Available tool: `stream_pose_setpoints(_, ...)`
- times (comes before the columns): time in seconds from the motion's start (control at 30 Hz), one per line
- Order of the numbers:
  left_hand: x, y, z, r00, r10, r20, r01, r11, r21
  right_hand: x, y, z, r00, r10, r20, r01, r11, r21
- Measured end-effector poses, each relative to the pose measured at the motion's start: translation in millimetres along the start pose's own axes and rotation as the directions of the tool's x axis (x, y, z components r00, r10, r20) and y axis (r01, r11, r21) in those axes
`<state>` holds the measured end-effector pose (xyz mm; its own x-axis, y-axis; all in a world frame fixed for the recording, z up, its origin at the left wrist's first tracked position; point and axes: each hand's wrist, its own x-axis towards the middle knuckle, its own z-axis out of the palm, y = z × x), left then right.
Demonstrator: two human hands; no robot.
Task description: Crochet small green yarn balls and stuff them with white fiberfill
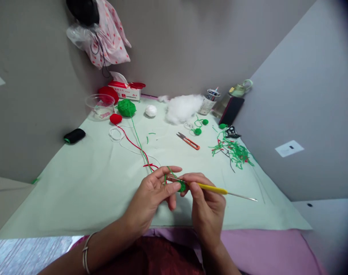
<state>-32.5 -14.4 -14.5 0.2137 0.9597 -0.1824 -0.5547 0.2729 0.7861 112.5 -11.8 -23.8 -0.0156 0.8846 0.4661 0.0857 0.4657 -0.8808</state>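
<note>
My left hand (155,193) pinches a small green crochet piece (181,186) between thumb and fingers, with green yarn running over its raised index finger. In my right hand (207,198) is a crochet hook (212,188) with a yellow handle and metal ends; its left tip lies at the green piece, close to my left fingers. The green strand leads back to a green yarn ball (126,108). Red yarn (136,144) and thin white yarn (116,134) also run toward my left hand. How the stitches sit on the hook is too small to tell.
Orange-handled thread snips (188,141) lie beyond my hands. White stuffing (184,109), a pen cup (209,101), a propped phone (231,110) and a tissue box (124,91) line the back. Green yarn scraps (235,152) lie right; a black case (74,135) lies left, near a clear tub (100,107).
</note>
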Motion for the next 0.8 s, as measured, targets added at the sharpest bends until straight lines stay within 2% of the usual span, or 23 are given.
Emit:
stream_pose_setpoints(0.13,2,2,-2.7,0.998,0.037,-0.044,-0.037,0.999,0.003,3,0,5,0.999,-0.039,-0.004,0.039,0.999,-0.03)
stream_pose_setpoints(0.3,1,1,-4.0,0.997,0.054,-0.055,-0.053,0.998,0.025,2,3,4,1.0,-0.025,-0.005,0.025,0.999,-0.032)
stream_pose_setpoints(0.37,0,-1,-2.5,0.994,0.078,-0.078,-0.076,0.997,0.029,-2,8,3,0.994,-0.111,0.011,0.112,0.985,-0.132)
stream_pose_setpoints(0.4,-1,-2,-1.5,0.993,0.077,-0.085,-0.076,0.997,0.015,-5,11,3,0.98,-0.197,0.024,0.198,0.955,-0.219)
stream_pose_setpoints(0.47,-1,-1,-0.1,0.998,0.009,-0.062,-0.012,0.999,-0.047,-9,16,3,0.924,-0.378,0.049,0.368,0.85,-0.376)
stream_pose_setpoints(0.5,-1,0,-0.1,0.998,-0.046,-0.03,0.044,0.995,-0.086,-10,17,2,0.899,-0.436,0.04,0.414,0.818,-0.399)
stream_pose_setpoints(0.53,0,2,-0.7,0.995,-0.099,0.004,0.099,0.988,-0.121,-10,18,1,0.901,-0.434,0.004,0.403,0.832,-0.382)
stream_pose_setpoints(0.6,1,7,-2.9,0.988,-0.149,0.041,0.154,0.973,-0.171,-6,14,-1,0.965,-0.26,-0.046,0.242,0.941,-0.236)
stream_pose_setpoints(0.63,1,10,-4.1,0.99,-0.135,0.029,0.138,0.973,-0.183,-4,11,-3,0.983,-0.163,-0.085,0.151,0.981,-0.124)
stream_pose_setpoints(0.7,0,14,-5.3,0.996,-0.088,0.016,0.09,0.982,-0.165,2,4,-4,0.995,-0.033,-0.094,0.043,0.994,0.105)
stream_pose_setpoints(0.73,-1,14,-5.0,0.998,-0.063,0.013,0.064,0.988,-0.137,5,1,-4,0.997,0.0,-0.08,0.015,0.984,0.178)
stream_pose_setpoints(0.8,-3,14,-3.0,1.0,-0.009,0.016,0.01,0.997,-0.072,8,-3,-2,0.999,0.011,-0.032,-0.004,0.98,0.201)
